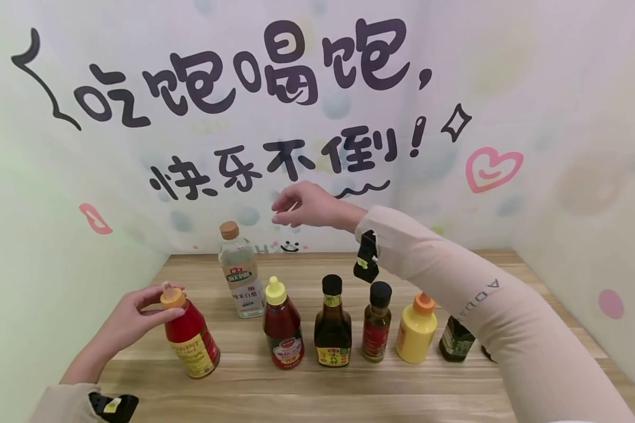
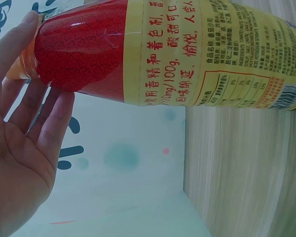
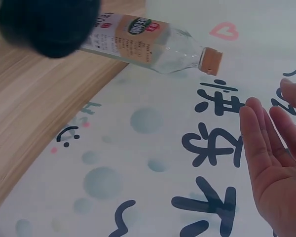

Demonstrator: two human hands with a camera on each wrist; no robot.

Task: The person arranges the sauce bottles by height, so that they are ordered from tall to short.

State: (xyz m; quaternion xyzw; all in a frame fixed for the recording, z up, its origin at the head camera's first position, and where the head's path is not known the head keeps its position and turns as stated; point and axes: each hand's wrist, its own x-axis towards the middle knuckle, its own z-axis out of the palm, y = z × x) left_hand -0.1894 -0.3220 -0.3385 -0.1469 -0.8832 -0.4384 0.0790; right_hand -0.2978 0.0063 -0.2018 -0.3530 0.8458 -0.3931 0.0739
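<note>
My left hand [image 1: 132, 320] holds a red ketchup bottle [image 1: 193, 341] by its orange-capped neck, thumb in front and fingers behind. In the left wrist view, the ketchup bottle's red shoulder and yellow printed label fill the upper part, and the left hand [image 2: 27, 123] wraps the neck at the left. Raised in front of the wall, my right hand [image 1: 309, 205] has loosely bent fingers around nothing. Below and left of it stands a clear white vinegar bottle [image 1: 241, 279] with a tan cap. The right wrist view shows the same vinegar bottle [image 3: 138, 42] apart from the right hand [image 3: 276, 163].
Along the wooden table [image 1: 275, 399] stand a dark red sauce bottle [image 1: 283, 329] with yellow cap, a soy sauce bottle [image 1: 333, 326], a small black-capped bottle [image 1: 376, 326], a yellow squeeze bottle [image 1: 416, 329] and a dark jar [image 1: 457, 341]. My right sleeve partly hides the rightmost items. Printed walls enclose the table.
</note>
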